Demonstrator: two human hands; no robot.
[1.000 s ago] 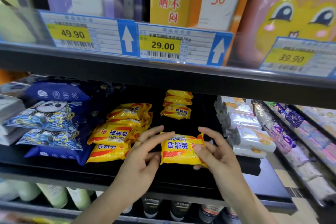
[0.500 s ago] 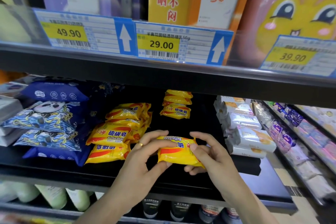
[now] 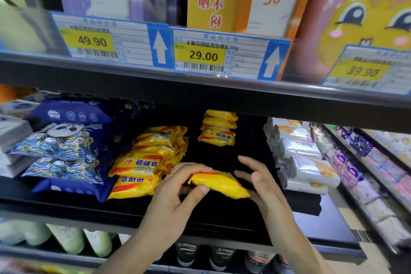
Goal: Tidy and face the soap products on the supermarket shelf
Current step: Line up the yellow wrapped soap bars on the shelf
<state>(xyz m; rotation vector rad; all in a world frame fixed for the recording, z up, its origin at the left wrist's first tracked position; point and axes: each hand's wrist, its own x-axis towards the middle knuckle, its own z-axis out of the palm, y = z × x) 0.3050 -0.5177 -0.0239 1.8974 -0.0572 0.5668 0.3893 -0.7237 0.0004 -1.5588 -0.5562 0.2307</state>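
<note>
A yellow sulfur soap pack (image 3: 219,184) hangs just above the black shelf (image 3: 222,220), tilted so its printed face is turned away and down to the right. My left hand (image 3: 173,198) pinches its left end, thumb below and fingers on top. My right hand (image 3: 264,189) touches the pack's right end with its fingers spread and lifted. To the left lies an untidy pile of the same yellow packs (image 3: 138,164), the bottom one upside down. A small stack of them (image 3: 218,131) sits further back.
Blue panda-print packs (image 3: 62,147) are stacked at the left and white wrapped soaps (image 3: 304,169) at the right. The upper shelf rail with price labels (image 3: 203,55) overhangs closely. Bottles (image 3: 66,238) stand on the shelf below.
The pack has been tipped from facing me, upside down, to edge-on and lower. My right hand's fingers have come off its face and spread.
</note>
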